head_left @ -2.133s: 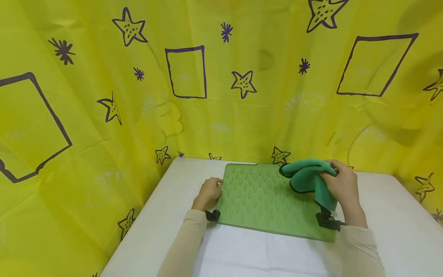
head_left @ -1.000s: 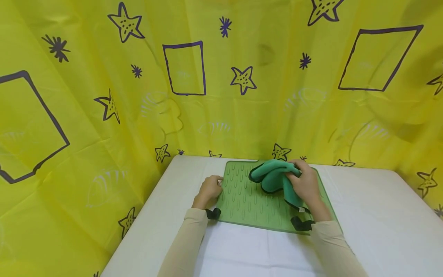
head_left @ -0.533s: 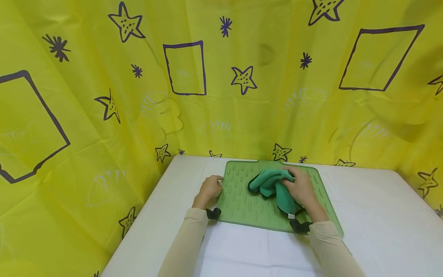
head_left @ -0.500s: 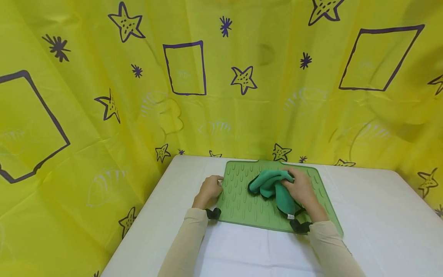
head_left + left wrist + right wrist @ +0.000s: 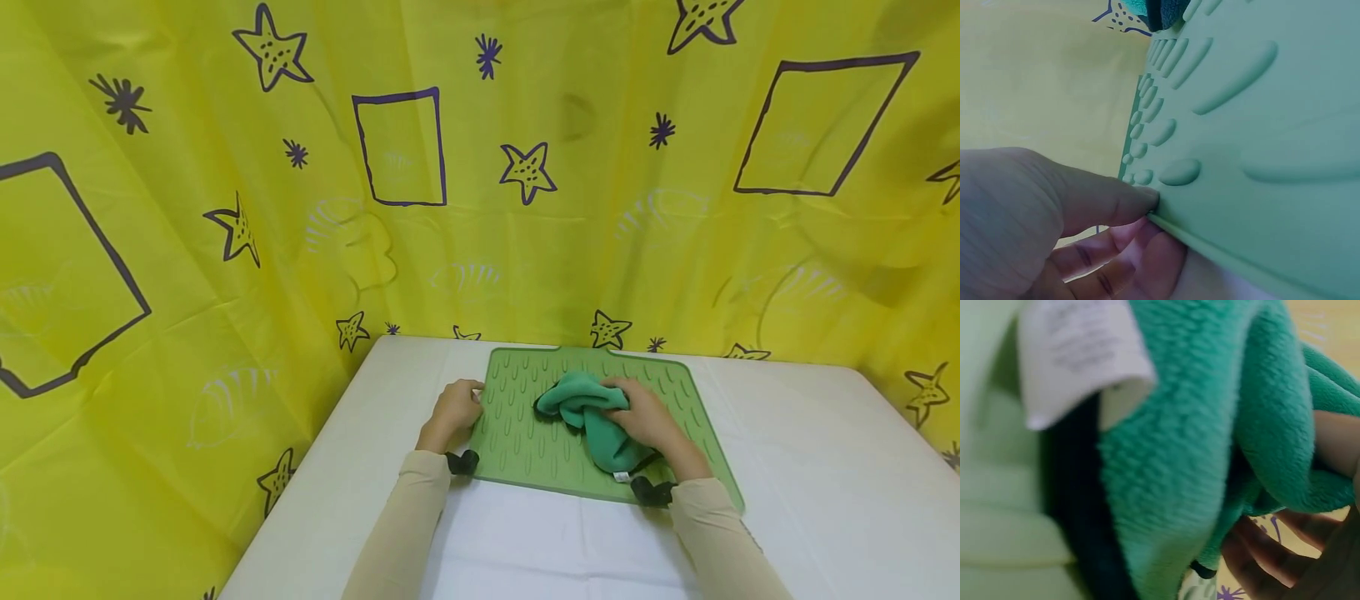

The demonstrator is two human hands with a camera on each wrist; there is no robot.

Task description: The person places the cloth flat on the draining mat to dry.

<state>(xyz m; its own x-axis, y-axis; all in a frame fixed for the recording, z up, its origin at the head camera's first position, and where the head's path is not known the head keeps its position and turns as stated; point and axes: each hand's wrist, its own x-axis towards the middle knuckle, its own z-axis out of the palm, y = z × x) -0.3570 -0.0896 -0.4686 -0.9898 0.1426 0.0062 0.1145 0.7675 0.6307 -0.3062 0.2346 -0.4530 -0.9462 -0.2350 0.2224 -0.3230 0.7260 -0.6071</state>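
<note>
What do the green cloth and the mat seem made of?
Green cloth: probably microfibre or fleece, soft and matte; the right wrist view shows fuzzy pile.
Light-green mat: probably silicone or rubber, smooth and dull; its raised ridges look moulded in, though soft plastic is possible.

Crumpled dark-green cloth [image 5: 600, 435], black-edged, white-tagged, over ridged light-green mat [image 5: 521, 433]

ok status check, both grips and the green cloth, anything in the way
Left grip pinching left edge of green mat. Right grip holding green cloth, bunched over the green mat. No obstruction visible.
</note>
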